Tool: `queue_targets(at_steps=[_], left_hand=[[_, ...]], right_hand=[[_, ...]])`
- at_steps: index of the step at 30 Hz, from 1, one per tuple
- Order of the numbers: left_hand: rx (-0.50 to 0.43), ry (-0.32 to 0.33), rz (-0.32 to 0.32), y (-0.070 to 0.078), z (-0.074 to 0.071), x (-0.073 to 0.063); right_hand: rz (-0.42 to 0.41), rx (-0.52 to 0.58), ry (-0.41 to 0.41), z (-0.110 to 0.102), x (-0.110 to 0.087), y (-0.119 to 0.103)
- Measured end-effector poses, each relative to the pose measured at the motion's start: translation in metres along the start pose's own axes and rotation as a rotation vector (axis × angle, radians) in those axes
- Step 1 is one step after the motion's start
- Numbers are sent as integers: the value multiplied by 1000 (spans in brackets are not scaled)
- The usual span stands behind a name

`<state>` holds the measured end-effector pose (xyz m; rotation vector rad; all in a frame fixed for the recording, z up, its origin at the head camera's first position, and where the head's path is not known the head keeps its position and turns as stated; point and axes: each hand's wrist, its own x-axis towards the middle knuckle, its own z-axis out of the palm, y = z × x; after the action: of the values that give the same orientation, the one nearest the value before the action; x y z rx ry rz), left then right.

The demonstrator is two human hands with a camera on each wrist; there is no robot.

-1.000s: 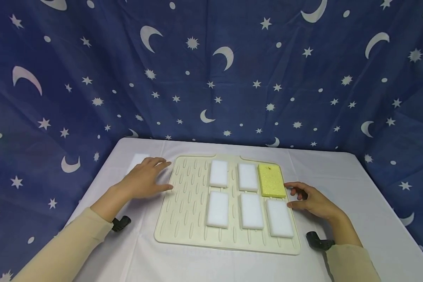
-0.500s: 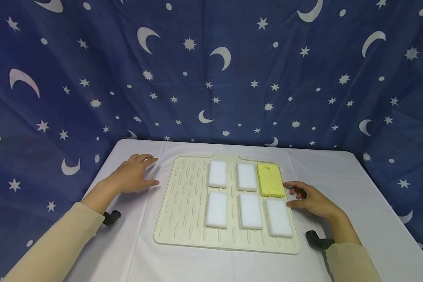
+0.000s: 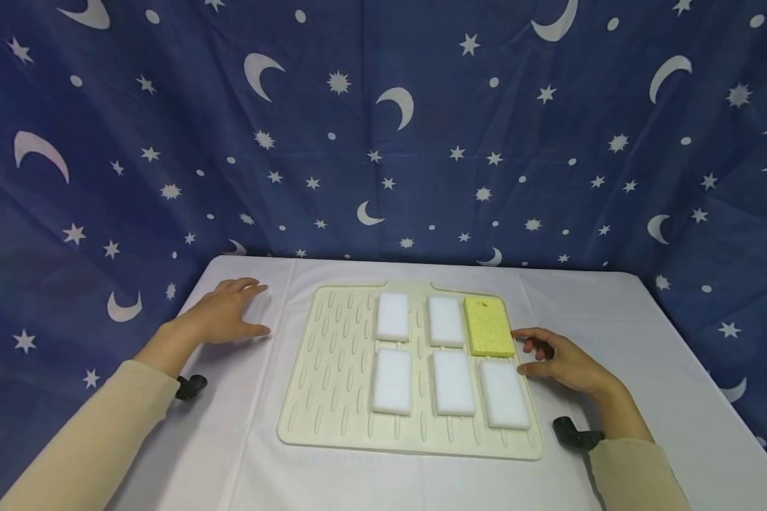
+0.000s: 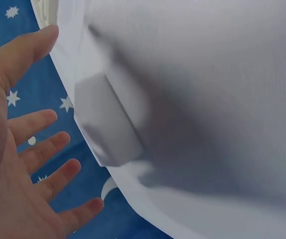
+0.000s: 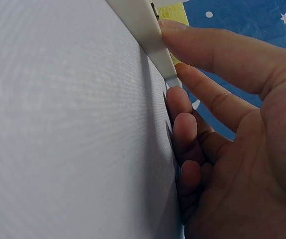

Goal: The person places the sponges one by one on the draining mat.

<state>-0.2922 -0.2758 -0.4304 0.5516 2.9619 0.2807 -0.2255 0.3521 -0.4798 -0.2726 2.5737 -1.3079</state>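
A pale ridged drying mat lies flat on the table with several white sponges on it, one of them at the front left of the group. At the mat's back right corner sits a yellow sponge. My right hand is at the mat's right edge, its thumb and index fingertips touching that edge beside the yellow sponge. Off to the left of the mat, my left hand is spread and holds nothing. The left wrist view shows a white block lying near its fingers, hidden behind the hand in the head view.
A white cloth covers the table. Behind and beside it hangs a dark blue curtain with moons and stars. Black wrist-worn pieces stick out under both wrists, the right one near the mat's front right corner.
My left hand has drawn away to the left from the mat's left edge, covering the white block behind it. My right hand has stayed at the mat's right edge; the sponges have not moved.
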Motion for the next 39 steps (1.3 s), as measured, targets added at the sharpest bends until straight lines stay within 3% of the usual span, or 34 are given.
queue_targets(at_steps=[22,31,39], left_hand=[[-111,-87,20,-24,-2,6],[-114,-51,86,-31,0,11],[-141,-47,81,-35,0,15]], right_hand=[[15,-23,4,1,2,2],[22,-37,11,1,2,0],[26,-39,18,1,2,2]])
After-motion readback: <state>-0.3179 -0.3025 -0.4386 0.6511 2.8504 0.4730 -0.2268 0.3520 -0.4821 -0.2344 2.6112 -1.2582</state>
